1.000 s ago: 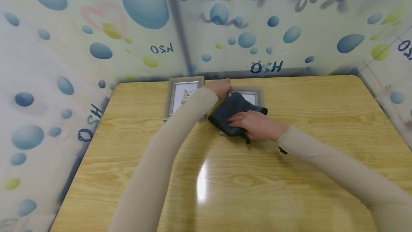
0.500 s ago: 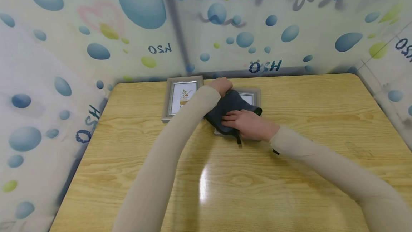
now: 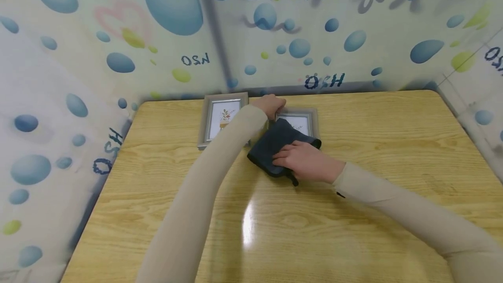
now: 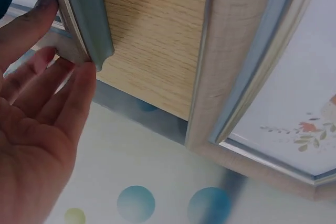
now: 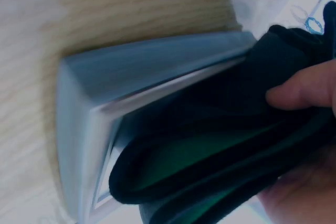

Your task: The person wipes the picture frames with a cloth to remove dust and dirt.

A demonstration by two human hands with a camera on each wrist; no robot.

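Two grey picture frames are at the back of the wooden table. My left hand (image 3: 271,105) holds the upper left corner of the right picture frame (image 3: 314,121); in the left wrist view its thumb (image 4: 42,11) lies on the moulding and the fingers reach under the corner. A dark folded cloth (image 3: 269,145), green inside its folds, covers the lower left of that frame. My right hand (image 3: 308,160) grips the cloth against the frame, with the thumb (image 5: 304,87) pressed on it in the right wrist view. The cloth hides much of the picture.
The left picture frame (image 3: 202,121), showing a potted plant print, stands beside my left forearm (image 3: 212,165), which partly covers it. The wooden table (image 3: 298,230) ends at a wall (image 3: 334,51) printed with blue drops.
My right hand has drawn the cloth toward the near side, uncovering more of the picture's upper part. The left hand keeps its place at the frame's corner.
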